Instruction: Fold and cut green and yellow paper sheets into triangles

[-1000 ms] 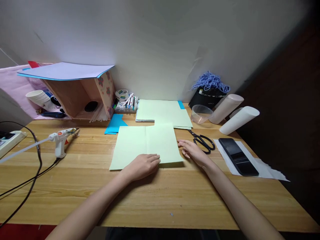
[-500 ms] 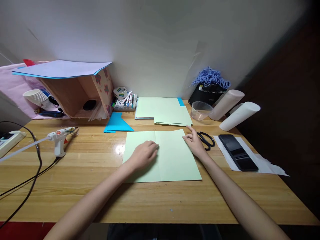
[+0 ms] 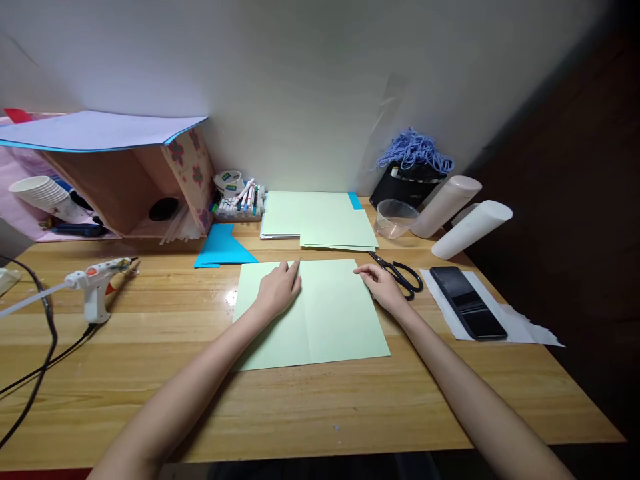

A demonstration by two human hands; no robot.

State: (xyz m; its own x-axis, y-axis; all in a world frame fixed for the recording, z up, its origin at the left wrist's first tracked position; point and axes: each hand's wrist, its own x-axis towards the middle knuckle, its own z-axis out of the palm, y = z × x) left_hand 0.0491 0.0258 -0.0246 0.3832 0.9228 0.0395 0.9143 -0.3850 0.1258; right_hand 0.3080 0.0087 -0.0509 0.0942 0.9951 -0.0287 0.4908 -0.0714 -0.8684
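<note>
A pale green sheet of paper lies spread on the table with a crease down its middle. My left hand rests on its left half, fingers stretched toward the top edge beside the crease; it is open. At the sheet's upper right corner, my right hand has its fingers closed on the edge. Black-handled scissors lie right behind that hand, partly covered by it.
Green sheets are stacked at the back, beside blue paper pieces. To the left are a glue gun, its cable and a box. A phone, clear cup and white rolls stand or lie right.
My left hand has slid up the sheet toward its top edge, and its fingers have straightened. My right hand has drawn its fingers in at the corner. The view has shifted slightly.
</note>
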